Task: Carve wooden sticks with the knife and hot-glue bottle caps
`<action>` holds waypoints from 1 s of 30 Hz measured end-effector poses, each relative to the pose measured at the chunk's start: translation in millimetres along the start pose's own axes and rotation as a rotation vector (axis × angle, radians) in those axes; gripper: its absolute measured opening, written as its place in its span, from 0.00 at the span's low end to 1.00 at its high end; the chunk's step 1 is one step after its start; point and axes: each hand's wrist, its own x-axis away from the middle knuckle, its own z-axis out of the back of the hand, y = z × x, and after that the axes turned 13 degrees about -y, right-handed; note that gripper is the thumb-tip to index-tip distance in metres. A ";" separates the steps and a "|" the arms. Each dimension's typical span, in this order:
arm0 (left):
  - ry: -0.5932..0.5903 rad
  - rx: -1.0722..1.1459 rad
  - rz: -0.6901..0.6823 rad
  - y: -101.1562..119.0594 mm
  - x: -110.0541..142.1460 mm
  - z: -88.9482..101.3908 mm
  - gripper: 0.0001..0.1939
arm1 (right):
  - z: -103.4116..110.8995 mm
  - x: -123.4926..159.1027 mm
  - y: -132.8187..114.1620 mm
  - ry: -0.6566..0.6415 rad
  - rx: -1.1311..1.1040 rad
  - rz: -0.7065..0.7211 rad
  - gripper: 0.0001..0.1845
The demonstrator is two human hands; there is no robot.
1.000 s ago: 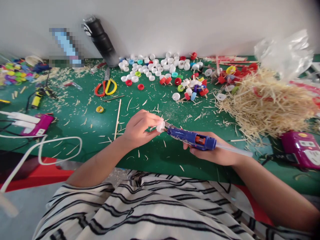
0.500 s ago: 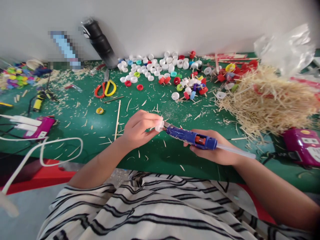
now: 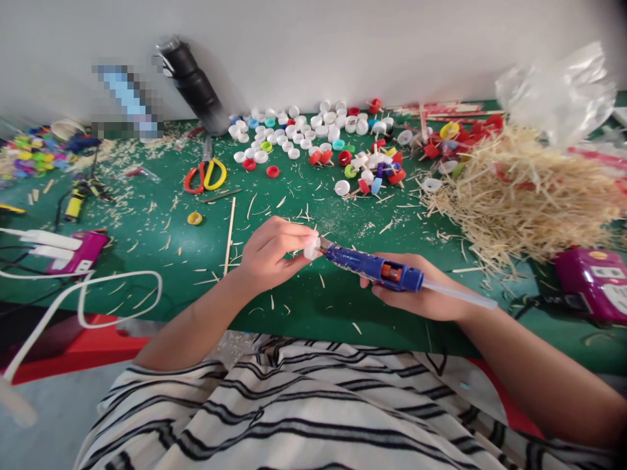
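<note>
Between thumb and fingertips, my left hand (image 3: pixel 274 254) pinches a white bottle cap (image 3: pixel 312 248), its hollow side turned toward the right. My right hand (image 3: pixel 426 294) is wrapped round a blue hot glue gun (image 3: pixel 367 266), with a clear glue stick (image 3: pixel 460 295) sticking out of its back end. The gun's nozzle (image 3: pixel 323 245) points left and is at the cap's opening; whether it touches the inside I cannot tell. Part of the right hand's fingers is hidden under the gun.
Loose bottle caps (image 3: pixel 294 134) and caps with sticks (image 3: pixel 377 166) lie at the back. Scissors (image 3: pixel 206 175) and a black bottle (image 3: pixel 193 85) are left of them. A heap of thin wood slivers (image 3: pixel 533 196) lies right, near a purple power strip (image 3: pixel 592 284). White cables (image 3: pixel 157 287) run at left.
The cap has turned slightly in my left hand, so its hollow shows a little more. Both hands stay in nearly the same place.
</note>
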 end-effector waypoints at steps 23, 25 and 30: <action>-0.055 0.335 0.552 2.2 -7.3 4.8 0.13 | 2.8 9.6 14.9 0.427 -0.193 0.122 0.08; -0.070 0.439 0.596 8.0 -13.0 7.1 0.11 | 0.2 9.2 11.3 0.431 -0.069 0.130 0.07; -0.038 0.587 0.615 19.4 -22.3 7.3 0.12 | -4.4 9.3 12.0 0.392 0.197 0.174 0.04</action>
